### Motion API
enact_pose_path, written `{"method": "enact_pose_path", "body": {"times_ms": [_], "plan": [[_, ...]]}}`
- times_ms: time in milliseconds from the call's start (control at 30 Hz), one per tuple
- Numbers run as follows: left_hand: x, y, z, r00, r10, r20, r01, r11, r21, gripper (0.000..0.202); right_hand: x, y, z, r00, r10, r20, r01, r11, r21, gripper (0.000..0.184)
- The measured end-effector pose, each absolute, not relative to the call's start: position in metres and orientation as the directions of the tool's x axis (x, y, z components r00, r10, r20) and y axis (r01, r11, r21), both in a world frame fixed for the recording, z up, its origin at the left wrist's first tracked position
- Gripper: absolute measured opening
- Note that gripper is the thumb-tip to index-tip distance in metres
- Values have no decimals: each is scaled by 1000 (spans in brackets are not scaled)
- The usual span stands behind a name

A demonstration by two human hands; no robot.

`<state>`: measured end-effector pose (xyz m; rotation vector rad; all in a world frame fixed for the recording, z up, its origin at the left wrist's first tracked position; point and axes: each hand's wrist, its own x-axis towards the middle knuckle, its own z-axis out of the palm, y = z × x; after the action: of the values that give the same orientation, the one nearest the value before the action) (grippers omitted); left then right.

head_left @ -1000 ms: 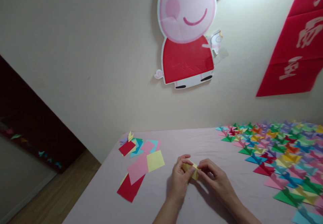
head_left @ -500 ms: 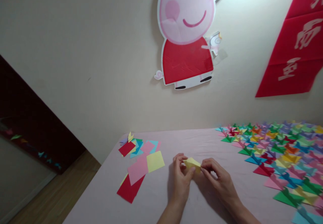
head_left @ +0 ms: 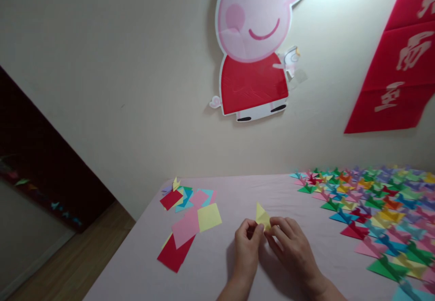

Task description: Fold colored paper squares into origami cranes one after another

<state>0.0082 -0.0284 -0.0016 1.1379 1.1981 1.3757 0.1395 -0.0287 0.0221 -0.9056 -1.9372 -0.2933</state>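
A partly folded piece of yellow origami paper is held up just above the table, one pointed corner standing upward. My left hand pinches its lower left edge between thumb and fingers. On the other side my right hand grips the lower right edge, fingers curled round it. The fingertips of both hands nearly meet at the bottom of the paper and hide its lower folds. Left of my hands lie loose paper squares, among them a yellow one, a pink one and a red one.
Rows of folded paper cranes in many colours cover the right side of the pink-covered table. A small yellow folded piece stands at the far left corner. Behind the table, a cartoon pig cutout and a red banner hang on the wall.
The yellow paper has turned from lying sideways between my hands to having a point upward. Both hands have shifted their grip lower and closer together.
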Motion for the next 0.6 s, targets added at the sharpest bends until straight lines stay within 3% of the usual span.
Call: {"method": "enact_pose_path", "body": {"times_ms": [133, 367, 600], "plan": [[5, -26, -4, -106, 991, 81, -31, -85, 996, 17, 141, -31, 19, -289, 490, 823, 701, 693, -167, 11], [-9, -29, 14, -21, 969, 245, 389, -217, 895, 11, 152, -25, 7, -212, 536, 817, 730, 643, -232, 23], [-12, -31, 22, 21, 945, 328, 434, -304, 848, 14, 153, -23, 3, -213, 639, 739, 673, 644, -363, 16]]}}
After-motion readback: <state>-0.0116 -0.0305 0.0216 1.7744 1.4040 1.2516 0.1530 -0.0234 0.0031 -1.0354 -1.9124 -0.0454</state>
